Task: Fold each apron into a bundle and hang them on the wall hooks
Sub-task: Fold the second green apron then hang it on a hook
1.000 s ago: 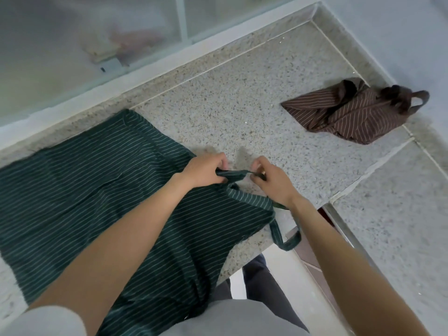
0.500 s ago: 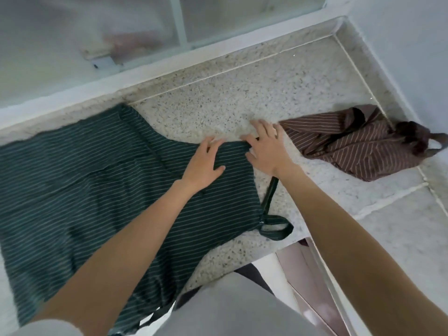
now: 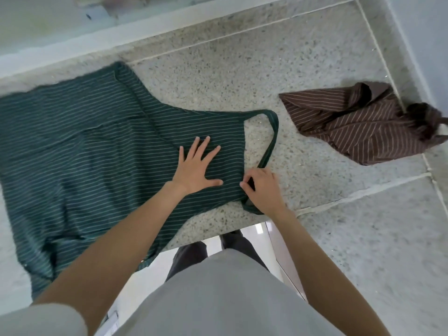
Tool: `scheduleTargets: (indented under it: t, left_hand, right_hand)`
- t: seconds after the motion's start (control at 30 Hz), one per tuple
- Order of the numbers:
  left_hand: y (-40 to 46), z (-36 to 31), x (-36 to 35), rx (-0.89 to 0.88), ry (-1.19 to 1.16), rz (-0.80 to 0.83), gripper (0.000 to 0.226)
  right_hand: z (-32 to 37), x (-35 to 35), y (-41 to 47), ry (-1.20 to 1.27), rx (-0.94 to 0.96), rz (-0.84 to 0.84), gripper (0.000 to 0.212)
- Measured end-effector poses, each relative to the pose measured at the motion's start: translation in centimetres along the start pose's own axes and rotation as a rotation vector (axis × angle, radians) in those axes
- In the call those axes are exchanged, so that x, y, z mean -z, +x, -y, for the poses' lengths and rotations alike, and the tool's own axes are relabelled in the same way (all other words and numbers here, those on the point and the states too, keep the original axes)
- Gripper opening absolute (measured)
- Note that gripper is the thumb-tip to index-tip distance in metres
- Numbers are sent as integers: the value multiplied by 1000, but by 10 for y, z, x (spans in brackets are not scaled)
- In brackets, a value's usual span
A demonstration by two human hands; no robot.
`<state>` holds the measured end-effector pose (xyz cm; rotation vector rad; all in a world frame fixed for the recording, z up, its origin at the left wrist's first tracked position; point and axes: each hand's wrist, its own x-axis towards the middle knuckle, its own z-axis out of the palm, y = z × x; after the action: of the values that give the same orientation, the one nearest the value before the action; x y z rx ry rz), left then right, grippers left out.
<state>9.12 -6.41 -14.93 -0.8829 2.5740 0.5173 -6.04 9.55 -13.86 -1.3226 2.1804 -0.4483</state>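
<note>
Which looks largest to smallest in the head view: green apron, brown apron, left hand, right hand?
1. green apron, spread flat, by far the largest.
2. brown apron, bundled.
3. left hand and right hand: alike; the left is spread flat, the right curled, so I do not rank them.

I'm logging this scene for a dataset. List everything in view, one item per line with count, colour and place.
green apron: 1, dark green with pale stripes, spread flat on the counter, left and centre.
neck strap: 1, dark green, looped at the green apron's right end.
brown apron: 1, brown with pale stripes, bundled at the right near the wall.
counter: 1, speckled grey stone, under both aprons.
window frame: 1, white, along the counter's far edge.
left hand: 1, flat on the green apron's bib.
right hand: 1, fingers pinching the bib's right corner.
</note>
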Motion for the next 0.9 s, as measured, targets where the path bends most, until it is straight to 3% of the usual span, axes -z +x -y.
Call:
scheduleTargets:
  t: [0.1, 0.27, 0.37, 0.6, 0.77, 0.9]
  left_hand:
    - [-4, -4, -1, 41, 0, -15, 98]
    - [-17, -12, -10, 119, 90, -120, 87]
    - [-24, -17, -22, 139, 86, -131, 75]
    - [-19, -28, -25, 159, -127, -121, 69]
    - [-57, -6, -8, 71, -466, -325, 50]
    - [-134, 47, -20, 123, -423, -474, 42]
  right_hand:
    - [-4, 5, -3, -137, 31, -67, 23]
    - [-1, -3, -13, -471, 50, 65, 70]
    - [-15, 3, -17, -567, 187, -35, 54]
    - [-42, 32, -29, -583, 201, -98, 64]
    - [15, -2, -38, -353, 419, -123, 43]
    - [87, -65, -48, -234, 605, -100, 35]
